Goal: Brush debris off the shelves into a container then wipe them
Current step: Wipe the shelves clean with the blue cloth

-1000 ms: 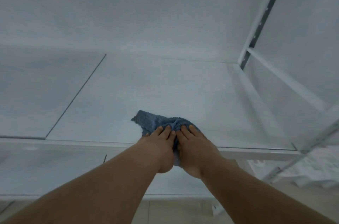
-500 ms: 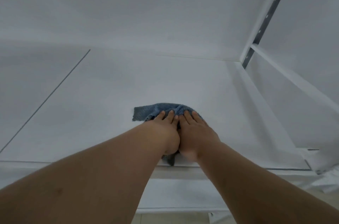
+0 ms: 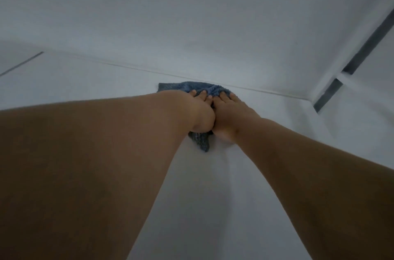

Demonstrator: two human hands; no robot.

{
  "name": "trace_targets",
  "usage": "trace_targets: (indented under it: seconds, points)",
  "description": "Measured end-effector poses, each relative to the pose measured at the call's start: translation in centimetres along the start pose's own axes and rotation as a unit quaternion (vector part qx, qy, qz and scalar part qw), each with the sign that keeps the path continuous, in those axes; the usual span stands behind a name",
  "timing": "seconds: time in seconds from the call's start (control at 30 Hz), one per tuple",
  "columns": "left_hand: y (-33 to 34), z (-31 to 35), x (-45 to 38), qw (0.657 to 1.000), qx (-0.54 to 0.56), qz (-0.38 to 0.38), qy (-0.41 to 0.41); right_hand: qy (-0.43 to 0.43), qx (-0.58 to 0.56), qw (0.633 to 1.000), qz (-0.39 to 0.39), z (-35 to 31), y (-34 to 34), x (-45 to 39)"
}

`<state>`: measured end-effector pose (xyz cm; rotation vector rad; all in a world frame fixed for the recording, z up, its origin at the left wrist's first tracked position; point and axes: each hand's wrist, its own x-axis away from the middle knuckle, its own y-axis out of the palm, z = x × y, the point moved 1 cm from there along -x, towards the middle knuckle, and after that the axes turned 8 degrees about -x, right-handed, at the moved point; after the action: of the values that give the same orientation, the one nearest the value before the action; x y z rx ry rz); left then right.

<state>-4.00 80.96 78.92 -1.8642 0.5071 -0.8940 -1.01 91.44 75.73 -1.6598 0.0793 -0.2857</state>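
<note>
A crumpled blue cloth (image 3: 187, 87) lies on the white shelf (image 3: 96, 85), close to its back edge. My left hand (image 3: 200, 110) and my right hand (image 3: 230, 114) lie side by side on top of it, fingers straight and pointing toward the back wall, pressing it flat on the shelf. A corner of the cloth sticks out behind the heels of my hands. Both forearms reach far in over the shelf and fill the lower half of the view.
The white back wall (image 3: 191, 25) rises just beyond the cloth. A white upright with a dark slotted strip (image 3: 366, 50) stands at the right rear corner. A dark seam (image 3: 21, 63) crosses the shelf at the far left.
Both hands have pushed the cloth from the shelf's front edge back to near the rear wall. My head has moved in closer, so the front edge has dropped out of view.
</note>
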Motion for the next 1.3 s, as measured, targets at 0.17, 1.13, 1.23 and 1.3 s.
trace_targets:
  seconds: [0.17,1.13,1.23,1.3]
  points:
    - [-1.1,-1.9,-6.2,0.998,0.036,0.021,-0.036,-0.014,0.006,0.999,0.038,2.3,-0.7,-5.3]
    - [5.3,9.6,17.9,0.997,0.072,-0.027,0.031,0.062,-0.055,0.996,-0.031,-5.1,2.5,24.4]
    - [5.8,11.4,20.6,0.997,0.054,-0.04,0.04,0.074,-0.064,0.995,-0.03,-5.6,3.1,27.9]
    - [5.9,12.3,21.9,0.997,0.049,-0.046,0.049,0.082,-0.071,0.993,-0.039,-5.6,3.3,29.8]
